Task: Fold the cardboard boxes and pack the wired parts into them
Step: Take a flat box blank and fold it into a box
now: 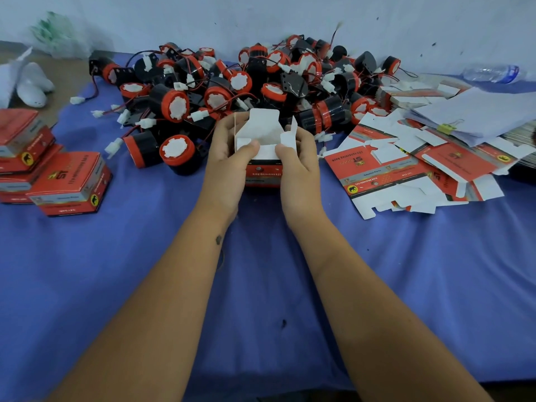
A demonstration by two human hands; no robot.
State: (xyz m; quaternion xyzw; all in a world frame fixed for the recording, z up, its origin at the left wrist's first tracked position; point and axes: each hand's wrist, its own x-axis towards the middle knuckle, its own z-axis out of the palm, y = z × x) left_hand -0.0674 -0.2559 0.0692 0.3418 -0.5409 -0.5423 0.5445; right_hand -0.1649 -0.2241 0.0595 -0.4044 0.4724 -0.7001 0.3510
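A small red and white cardboard box (262,132) stands on the blue cloth at the centre, its white top flaps still up. My left hand (229,158) grips its left side, the thumb pressing a side flap inward. My right hand (298,158) grips the right side, its thumb on the other flap. Behind the box lies a big heap of black and red wired parts (232,88) with white connectors. I cannot see what is inside the box.
Flat unfolded box blanks (412,166) are strewn at the right, with a clipped stack of paper (475,117) behind them. Several folded boxes (69,184) are stacked at the left. A plastic bottle (493,72) lies at the far right, white bags at the far left.
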